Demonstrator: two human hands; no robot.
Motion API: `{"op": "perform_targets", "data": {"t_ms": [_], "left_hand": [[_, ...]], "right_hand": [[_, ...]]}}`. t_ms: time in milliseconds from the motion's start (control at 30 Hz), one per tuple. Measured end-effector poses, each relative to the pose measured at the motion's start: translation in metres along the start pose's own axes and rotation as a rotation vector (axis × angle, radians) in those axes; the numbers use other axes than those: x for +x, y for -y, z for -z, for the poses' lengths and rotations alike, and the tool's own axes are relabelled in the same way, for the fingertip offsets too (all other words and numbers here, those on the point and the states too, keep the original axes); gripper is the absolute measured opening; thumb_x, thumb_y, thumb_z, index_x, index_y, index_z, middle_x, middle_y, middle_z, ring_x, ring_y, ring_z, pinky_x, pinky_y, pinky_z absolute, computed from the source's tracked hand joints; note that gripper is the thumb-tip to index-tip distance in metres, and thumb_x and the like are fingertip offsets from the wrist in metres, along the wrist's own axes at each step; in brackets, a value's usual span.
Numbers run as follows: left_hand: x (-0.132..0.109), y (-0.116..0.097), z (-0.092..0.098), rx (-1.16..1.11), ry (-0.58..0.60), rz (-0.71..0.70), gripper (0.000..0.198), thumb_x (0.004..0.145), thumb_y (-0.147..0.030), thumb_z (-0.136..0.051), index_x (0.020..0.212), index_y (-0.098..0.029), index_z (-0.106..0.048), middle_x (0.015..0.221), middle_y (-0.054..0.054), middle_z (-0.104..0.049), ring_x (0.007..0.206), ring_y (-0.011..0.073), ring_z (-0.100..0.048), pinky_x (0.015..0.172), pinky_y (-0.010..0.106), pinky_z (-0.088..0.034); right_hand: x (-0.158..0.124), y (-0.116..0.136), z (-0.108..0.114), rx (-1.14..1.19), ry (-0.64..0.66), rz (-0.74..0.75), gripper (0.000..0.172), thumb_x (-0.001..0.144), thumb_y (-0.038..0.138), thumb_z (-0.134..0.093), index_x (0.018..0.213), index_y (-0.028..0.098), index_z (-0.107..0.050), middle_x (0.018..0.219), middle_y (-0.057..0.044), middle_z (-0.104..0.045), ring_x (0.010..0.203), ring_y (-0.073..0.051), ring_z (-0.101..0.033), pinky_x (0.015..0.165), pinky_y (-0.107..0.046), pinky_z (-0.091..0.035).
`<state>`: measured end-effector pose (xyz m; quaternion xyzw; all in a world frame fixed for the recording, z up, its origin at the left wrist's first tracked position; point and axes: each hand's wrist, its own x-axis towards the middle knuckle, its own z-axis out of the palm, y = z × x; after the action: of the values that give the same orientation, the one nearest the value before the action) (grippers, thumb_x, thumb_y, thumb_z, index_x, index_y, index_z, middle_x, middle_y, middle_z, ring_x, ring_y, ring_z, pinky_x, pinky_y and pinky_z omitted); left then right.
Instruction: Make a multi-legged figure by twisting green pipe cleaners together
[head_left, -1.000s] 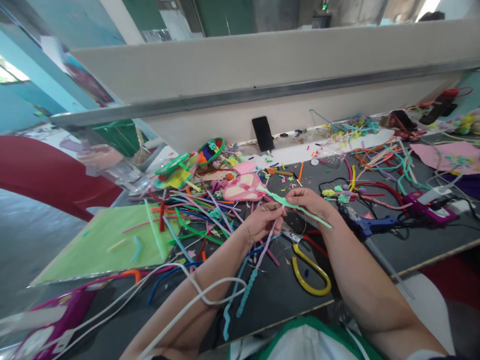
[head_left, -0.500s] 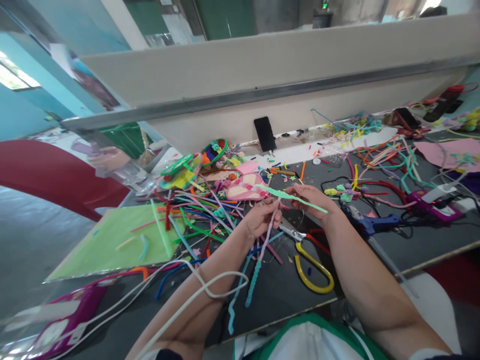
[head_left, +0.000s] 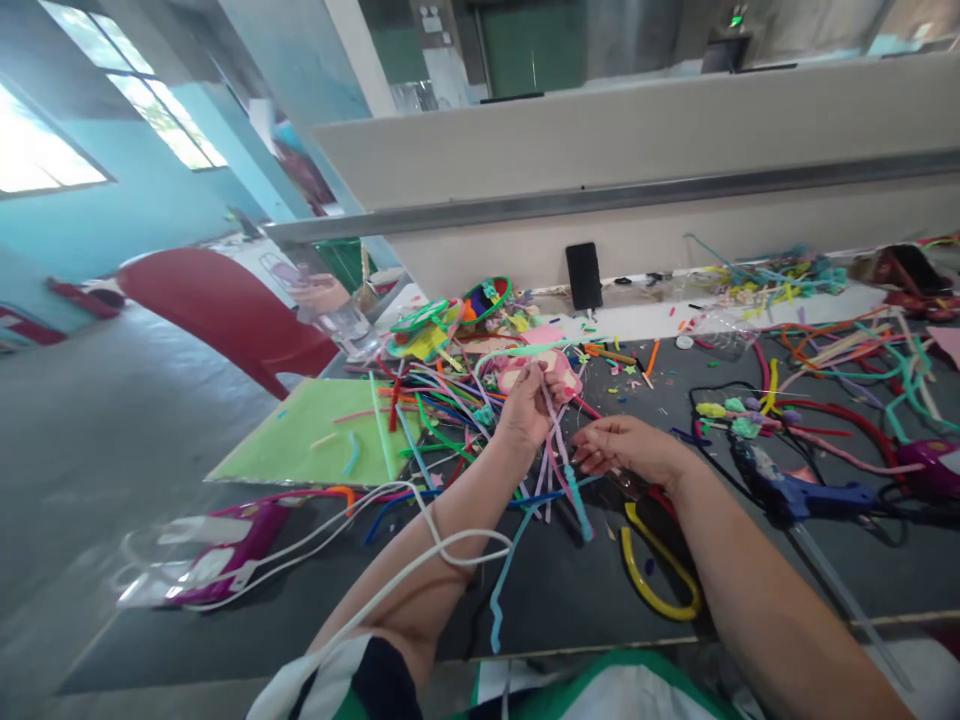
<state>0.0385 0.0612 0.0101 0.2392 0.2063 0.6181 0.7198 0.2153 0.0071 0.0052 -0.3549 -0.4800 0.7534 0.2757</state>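
My left hand [head_left: 529, 408] is closed in a pinch on a lavender pipe cleaner [head_left: 555, 415]. From the pinch it hangs down, with a twisted turquoise length [head_left: 577, 505] at its lower end. A mint-green pipe cleaner [head_left: 525, 350] arches just above the same hand; whether the fingers grip it too is unclear. My right hand [head_left: 622, 448] is beside the hanging strand, fingers loosely bent and apart, with nothing visible in them. Under its palm lie scissors with a yellow handle [head_left: 634, 580], their blades mostly covered. Loose pipe cleaners [head_left: 442, 400] crowd the table behind my left hand.
A blue glue gun [head_left: 806, 495] lies at right, a green sheet [head_left: 300, 435] at left. White cables [head_left: 450, 545] cross above my left forearm, near a purple power strip [head_left: 240, 545]. A phone [head_left: 583, 275] leans against the white partition [head_left: 480, 250]. A red chair [head_left: 217, 310] stands left.
My right hand has left the mint-green strand and moved down beside the turquoise end. My left hand has risen slightly, still pinching the lavender strand. The view has swung left.
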Motion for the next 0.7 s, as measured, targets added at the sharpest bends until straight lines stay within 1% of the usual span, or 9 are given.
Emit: {"op": "perform_targets", "data": {"t_ms": [67, 167, 267, 333, 367, 433, 533, 600, 700], "left_hand": [[-0.003, -0.001, -0.004, 0.008, 0.047, -0.004, 0.020, 0.078, -0.028, -0.070, 0.090, -0.018, -0.058, 0.066, -0.004, -0.054, 0.057, 0.0058, -0.055, 0.056, 0.017, -0.047], [-0.006, -0.002, -0.009, 0.040, 0.058, -0.005, 0.021, 0.077, -0.029, -0.070, 0.089, -0.017, -0.058, 0.068, -0.003, -0.056, 0.059, 0.0075, -0.058, 0.058, 0.019, -0.049], [-0.008, -0.004, -0.012, 0.073, 0.042, -0.012, 0.019, 0.076, -0.027, -0.071, 0.087, -0.017, -0.060, 0.070, -0.002, -0.059, 0.061, 0.0091, -0.060, 0.060, 0.021, -0.050], [-0.008, -0.005, -0.013, 0.086, 0.050, -0.012, 0.018, 0.076, -0.027, -0.071, 0.087, -0.017, -0.061, 0.071, -0.002, -0.061, 0.062, 0.0095, -0.061, 0.062, 0.022, -0.051], [-0.007, -0.005, -0.012, 0.093, 0.046, -0.011, 0.019, 0.077, -0.028, -0.070, 0.090, -0.018, -0.061, 0.073, -0.001, -0.062, 0.063, 0.0097, -0.061, 0.063, 0.023, -0.051], [-0.006, -0.003, -0.011, 0.119, 0.018, -0.008, 0.022, 0.079, -0.030, -0.068, 0.097, -0.018, -0.062, 0.078, 0.000, -0.065, 0.067, 0.0112, -0.063, 0.066, 0.025, -0.052], [-0.005, 0.005, -0.007, 0.165, 0.010, 0.016, 0.028, 0.081, -0.030, -0.065, 0.106, -0.018, -0.062, 0.089, 0.005, -0.069, 0.077, 0.0142, -0.066, 0.074, 0.028, -0.053], [-0.007, 0.013, -0.003, 0.215, 0.053, 0.046, 0.029, 0.080, -0.027, -0.065, 0.106, -0.015, -0.063, 0.091, 0.007, -0.070, 0.082, 0.0157, -0.067, 0.078, 0.030, -0.052], [-0.010, 0.022, 0.001, 0.320, 0.103, 0.070, 0.027, 0.079, -0.024, -0.066, 0.103, -0.012, -0.065, 0.093, 0.009, -0.070, 0.087, 0.0174, -0.067, 0.081, 0.030, -0.051]], "right_hand": [[0.002, -0.002, -0.004, 0.039, 0.057, -0.004, 0.042, 0.069, 0.039, -0.077, 0.101, 0.015, -0.065, 0.082, -0.007, -0.071, 0.070, -0.016, -0.068, 0.066, -0.027, -0.054], [0.008, -0.006, -0.005, 0.133, 0.062, 0.010, 0.044, 0.065, 0.030, -0.080, 0.104, 0.017, -0.065, 0.076, -0.002, -0.070, 0.062, -0.011, -0.065, 0.064, -0.023, -0.051], [0.011, -0.010, -0.004, 0.122, 0.052, 0.045, 0.038, 0.065, 0.028, -0.080, 0.100, 0.015, -0.069, 0.072, 0.000, -0.069, 0.055, -0.006, -0.058, 0.056, -0.017, -0.045], [0.011, -0.010, -0.006, 0.087, 0.046, 0.049, 0.033, 0.064, 0.026, -0.080, 0.093, 0.013, -0.071, 0.071, -0.001, -0.069, 0.052, -0.004, -0.054, 0.051, -0.015, -0.041], [0.010, -0.010, -0.007, 0.090, 0.034, 0.053, 0.030, 0.063, 0.025, -0.081, 0.089, 0.012, -0.071, 0.071, -0.001, -0.069, 0.052, -0.004, -0.054, 0.051, -0.015, -0.042], [0.009, -0.008, -0.008, 0.157, -0.006, 0.082, 0.026, 0.063, 0.026, -0.081, 0.082, 0.012, -0.070, 0.073, -0.003, -0.070, 0.058, -0.007, -0.059, 0.057, -0.019, -0.047], [0.009, -0.005, -0.006, 0.292, -0.090, 0.159, 0.027, 0.065, 0.030, -0.079, 0.082, 0.015, -0.064, 0.076, -0.004, -0.071, 0.066, -0.014, -0.067, 0.068, -0.031, -0.055], [0.011, -0.004, -0.001, 0.320, -0.175, 0.200, 0.027, 0.068, 0.032, -0.077, 0.083, 0.017, -0.061, 0.076, -0.004, -0.071, 0.064, -0.016, -0.068, 0.066, -0.033, -0.056], [0.015, -0.005, 0.007, 0.307, -0.311, 0.261, 0.027, 0.071, 0.034, -0.073, 0.087, 0.019, -0.058, 0.077, -0.002, -0.070, 0.059, -0.014, -0.067, 0.060, -0.030, -0.056]]}}
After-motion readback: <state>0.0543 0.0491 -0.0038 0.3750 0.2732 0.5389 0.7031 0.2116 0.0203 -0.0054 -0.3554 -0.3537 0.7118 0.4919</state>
